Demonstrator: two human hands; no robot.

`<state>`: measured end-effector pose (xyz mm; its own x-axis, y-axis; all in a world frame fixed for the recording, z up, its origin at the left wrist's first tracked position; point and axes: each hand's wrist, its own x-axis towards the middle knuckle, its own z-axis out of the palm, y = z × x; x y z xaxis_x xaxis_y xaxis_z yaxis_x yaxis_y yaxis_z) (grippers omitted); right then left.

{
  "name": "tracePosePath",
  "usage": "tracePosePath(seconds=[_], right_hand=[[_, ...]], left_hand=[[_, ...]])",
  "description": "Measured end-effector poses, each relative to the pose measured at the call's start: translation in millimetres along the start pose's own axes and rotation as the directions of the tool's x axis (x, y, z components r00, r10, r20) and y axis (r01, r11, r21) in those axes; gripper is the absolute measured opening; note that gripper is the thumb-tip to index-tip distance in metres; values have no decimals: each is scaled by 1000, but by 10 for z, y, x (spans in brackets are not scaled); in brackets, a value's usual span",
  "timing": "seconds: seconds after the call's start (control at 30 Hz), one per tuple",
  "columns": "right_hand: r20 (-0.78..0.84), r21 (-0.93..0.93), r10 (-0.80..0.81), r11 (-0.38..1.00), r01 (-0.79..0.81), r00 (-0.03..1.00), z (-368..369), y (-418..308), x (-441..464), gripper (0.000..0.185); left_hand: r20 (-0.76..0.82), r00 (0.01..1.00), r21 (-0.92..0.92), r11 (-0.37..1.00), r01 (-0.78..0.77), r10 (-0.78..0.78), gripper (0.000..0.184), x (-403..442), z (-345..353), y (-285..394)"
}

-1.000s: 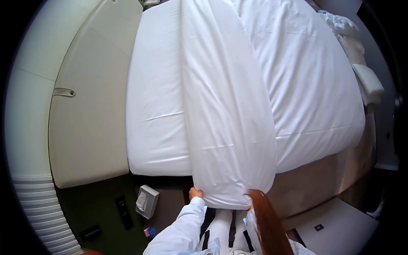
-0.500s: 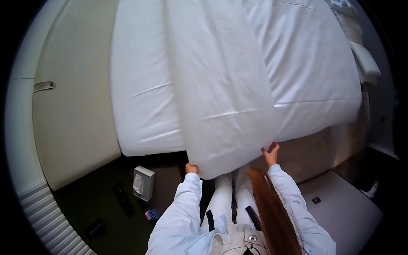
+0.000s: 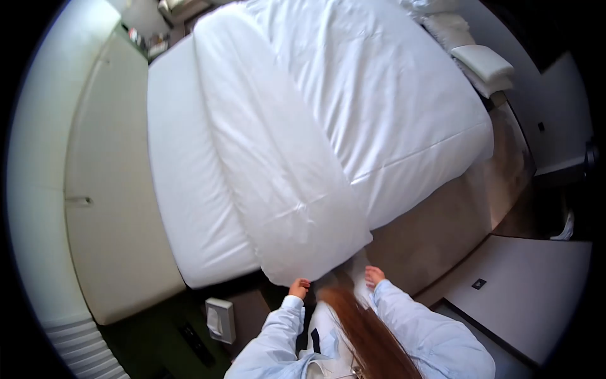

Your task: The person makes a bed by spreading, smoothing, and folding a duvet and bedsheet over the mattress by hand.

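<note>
A white duvet [image 3: 278,145] lies folded back in a wide band across the bed, with its front end hanging over the near side. Just below that hanging edge is my left hand [image 3: 299,288], fingers loosely extended and nothing visible in them. My right hand [image 3: 374,276] is held a little apart from the duvet's right corner, its fingers stretched out and free of the cloth. Left of the band, a smooth white sheet [image 3: 180,170] covers the mattress.
A cream headboard [image 3: 117,189] borders the bed's left side. A tissue box [image 3: 220,321] rests on a dark bedside table [image 3: 249,309], with a black object [image 3: 196,344] nearby. White pillows [image 3: 483,61] are stacked at the far right. A pale desk or cabinet top [image 3: 524,278] stands at lower right.
Both hands have let go of the duvet edge, which they gripped before. The view has swung and drawn back, showing more of the bed and the room beyond.
</note>
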<state>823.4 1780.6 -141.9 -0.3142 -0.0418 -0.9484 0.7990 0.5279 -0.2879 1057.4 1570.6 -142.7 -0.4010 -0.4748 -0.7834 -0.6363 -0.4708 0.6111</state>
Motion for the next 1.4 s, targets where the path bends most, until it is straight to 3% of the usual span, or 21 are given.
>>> tracePosePath(seconds=[0.07, 0.1, 0.13, 0.2, 0.37, 0.4, 0.43, 0.47, 0.5, 0.53, 0.6, 0.63, 0.67, 0.73, 0.87, 1.0, 1.13, 1.27, 1.3, 1.37, 1.4], right_hand=[[131, -180, -170, 965, 192, 977, -162, -9, -183, 25], [202, -133, -527, 820, 556, 825, -249, 288, 93, 24], [261, -191, -508, 806, 560, 821, -374, 361, 244, 24], [288, 15, -66, 998, 64, 955, -665, -56, -30, 24], [167, 272, -247, 942, 196, 955, -1762, -620, 217, 23], [331, 519, -253, 853, 48, 909, -2117, -684, 509, 23], [-19, 483, -366, 812, 329, 930, -2264, -718, 574, 23], [-15, 510, -348, 804, 307, 937, -2617, -885, 514, 20], [86, 566, -315, 796, 214, 945, -3067, -1009, 524, 19], [-72, 521, -258, 814, 256, 964, -3361, -1195, 478, 19], [-173, 655, -254, 692, 304, 952, -3998, -1498, 326, 22], [-220, 676, -229, 665, 318, 948, -4260, -1614, 233, 19], [-235, 663, -243, 669, 338, 941, -4504, -1683, 266, 19], [-250, 658, -255, 663, 357, 934, -4961, -1783, 124, 19], [-267, 678, -287, 622, 391, 920, -5477, -1920, -107, 19], [-265, 729, -205, 597, 335, 942, -5790, -1908, 16, 19], [-253, 815, -267, 459, 353, 930, -6308, -2291, 334, 21], [-247, 830, -222, 453, 325, 943, -7063, -2912, 623, 21], [-254, 818, -179, 484, 310, 950, -7277, -3057, 753, 21], [-252, 825, -193, 469, 315, 948, -7781, -3310, 1280, 20], [-249, 828, -192, 466, 312, 949, -7905, -3293, 1431, 19]], left_hand=[[1, 990, -69, 988, -140, 140, 40, -96, 107, 532], [4, 986, -33, 986, -166, 166, 41, -152, 174, 811], [8, 980, -13, 980, -197, 197, 41, -139, 241, 1062], [67, 988, -5, 990, -141, 141, 41, -131, 463, 1470], [113, 990, 114, 989, -96, 84, 32, 158, 1200, 2272], [72, 989, 36, 991, -129, 126, 32, 224, 1450, 2443], [28, 989, -40, 989, -142, 143, 32, 243, 1730, 2558], [78, 985, -178, 975, -136, 151, 28, 311, 1949, 2617], [48, 990, -42, 990, -133, 135, 29, 126, 2342, 2891], [113, 989, -84, 993, -82, 91, 29, 74, 2700, 3034], [191, 981, -122, 992, -18, 42, 30, 21, 3328, 3222], [360, 928, -107, 993, -58, 93, 31, -8, 3602, 3310], [523, 841, -102, 990, -98, 137, 31, -13, 3883, 3393], [596, 775, -35, 971, -236, 210, 32, 184, 4351, 3372], [612, 791, 217, 956, -196, 23, 33, 340, 5134, 3851], [630, 771, 190, 945, -267, 91, 29, 626, 5692, 4369], [723, 689, -7, 998, -62, 48, 36, 1223, 6111, 4850], [137, 990, -72, 997, -25, 35, 36, 1988, 6721, 5172], [136, 990, -69, 997, -23, 32, 36, 2188, 6970, 5308], [6, 997, -464, 883, 74, -80, 29, 2499, 7336, 5515], [95, 990, -575, 806, 140, -103, 32, 2549, 7563, 5624]])
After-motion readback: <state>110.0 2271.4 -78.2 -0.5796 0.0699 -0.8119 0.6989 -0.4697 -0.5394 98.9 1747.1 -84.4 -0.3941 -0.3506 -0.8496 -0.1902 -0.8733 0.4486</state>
